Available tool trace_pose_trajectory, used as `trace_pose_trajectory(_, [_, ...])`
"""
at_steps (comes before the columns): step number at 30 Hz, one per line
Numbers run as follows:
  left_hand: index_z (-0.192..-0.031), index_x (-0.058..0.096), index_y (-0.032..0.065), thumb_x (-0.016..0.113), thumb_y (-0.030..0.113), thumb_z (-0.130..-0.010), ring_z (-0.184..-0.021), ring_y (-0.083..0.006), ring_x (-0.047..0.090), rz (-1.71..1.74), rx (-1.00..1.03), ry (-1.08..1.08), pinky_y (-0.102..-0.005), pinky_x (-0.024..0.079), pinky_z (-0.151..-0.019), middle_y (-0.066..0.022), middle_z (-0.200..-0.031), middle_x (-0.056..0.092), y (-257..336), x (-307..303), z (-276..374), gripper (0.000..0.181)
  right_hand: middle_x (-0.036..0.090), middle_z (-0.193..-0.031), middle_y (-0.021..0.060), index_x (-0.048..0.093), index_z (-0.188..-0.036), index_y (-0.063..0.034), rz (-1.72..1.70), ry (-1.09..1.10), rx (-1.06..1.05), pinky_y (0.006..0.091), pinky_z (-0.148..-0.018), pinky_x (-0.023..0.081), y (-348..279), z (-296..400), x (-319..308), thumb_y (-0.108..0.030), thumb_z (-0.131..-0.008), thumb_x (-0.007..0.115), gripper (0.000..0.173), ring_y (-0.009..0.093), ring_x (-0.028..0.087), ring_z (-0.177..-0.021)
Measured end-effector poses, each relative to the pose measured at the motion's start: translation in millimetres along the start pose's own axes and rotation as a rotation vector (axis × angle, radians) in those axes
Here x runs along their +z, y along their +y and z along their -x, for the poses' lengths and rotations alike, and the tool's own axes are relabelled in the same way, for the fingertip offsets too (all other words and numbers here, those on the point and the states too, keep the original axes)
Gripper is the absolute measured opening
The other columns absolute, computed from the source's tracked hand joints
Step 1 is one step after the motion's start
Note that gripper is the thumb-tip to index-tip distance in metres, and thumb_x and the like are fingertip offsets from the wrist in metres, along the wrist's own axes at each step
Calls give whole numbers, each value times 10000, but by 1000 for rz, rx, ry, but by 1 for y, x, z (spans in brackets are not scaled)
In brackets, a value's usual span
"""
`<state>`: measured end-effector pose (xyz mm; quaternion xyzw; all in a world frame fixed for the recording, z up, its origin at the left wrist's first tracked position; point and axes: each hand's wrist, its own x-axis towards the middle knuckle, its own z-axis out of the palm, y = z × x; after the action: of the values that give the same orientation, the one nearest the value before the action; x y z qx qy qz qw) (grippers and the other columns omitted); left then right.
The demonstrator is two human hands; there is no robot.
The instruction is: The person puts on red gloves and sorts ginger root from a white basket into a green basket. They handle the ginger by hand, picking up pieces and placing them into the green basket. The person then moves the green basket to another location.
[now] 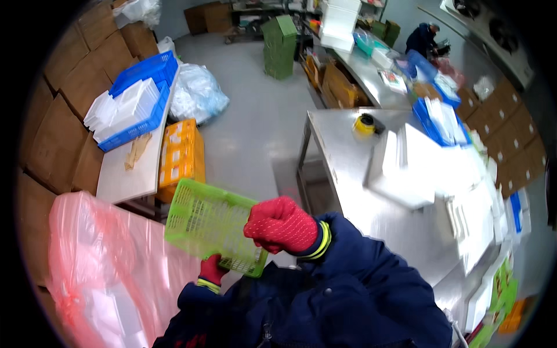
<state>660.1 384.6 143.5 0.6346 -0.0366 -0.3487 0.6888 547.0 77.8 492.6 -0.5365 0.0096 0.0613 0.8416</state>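
Observation:
A green plastic basket (204, 222) with slotted walls is held in front of my body, tilted. My left hand (213, 269), in a red knitted glove, grips its lower edge. Above the basket's right end is my right hand (283, 224), in a red glove with white dots, its fingers curled; whether it holds the basket's rim or anything else cannot be told. Beneath the basket and to the left lies a pink plastic bag (100, 243) with white pieces inside.
At right, a steel table (322, 126) bears white foam boxes (400, 174) and a yellow tape roll (364, 125). Blue crates (130, 135) with white foam pieces rest on the left table (126, 185), beside an orange box (182, 150). A person (422, 39) is at the far right.

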Motion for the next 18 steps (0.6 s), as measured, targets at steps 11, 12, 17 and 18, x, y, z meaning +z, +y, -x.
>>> trace_pose_trajectory(11, [-1054, 515, 78, 492, 44, -784, -926, -356, 543, 556, -220, 105, -482, 474, -691, -120, -985, 543, 155, 12, -364, 273, 470, -507, 31, 555, -693, -34, -44, 604, 253, 248, -400, 351, 59, -302, -325, -374, -847, 541, 374, 129, 424, -402])
trace_pose_trajectory(12, [-1068, 509, 78, 500, 49, -782, -907, -354, 552, -181, -47, -172, -479, 477, -691, -133, -993, 550, 172, 8, -402, 288, 463, -519, 35, 551, -715, -37, -208, 751, 240, 256, -414, 359, 61, -314, -351, -356, -847, 532, 346, 136, 425, -422])
trace_pose_trajectory(17, [-1082, 502, 46, 524, 80, -795, -886, -368, 566, 402, -253, -33, -499, 479, -723, -187, -974, 563, 279, 52, -590, 290, 461, -525, 53, 537, -729, -38, -374, 818, 273, 288, -423, 360, 66, -355, -463, -335, -866, 501, 329, 170, 425, -424])
trace_pose_trajectory(18, [-1017, 510, 49, 527, 77, -791, -842, -346, 576, 417, -244, -23, -501, 484, -682, -162, -913, 567, 295, 57, -639, 229, 463, -526, 53, 540, -736, -35, -439, 841, 280, 288, -424, 362, 63, -373, -487, -329, -865, 505, 323, 171, 424, -423])
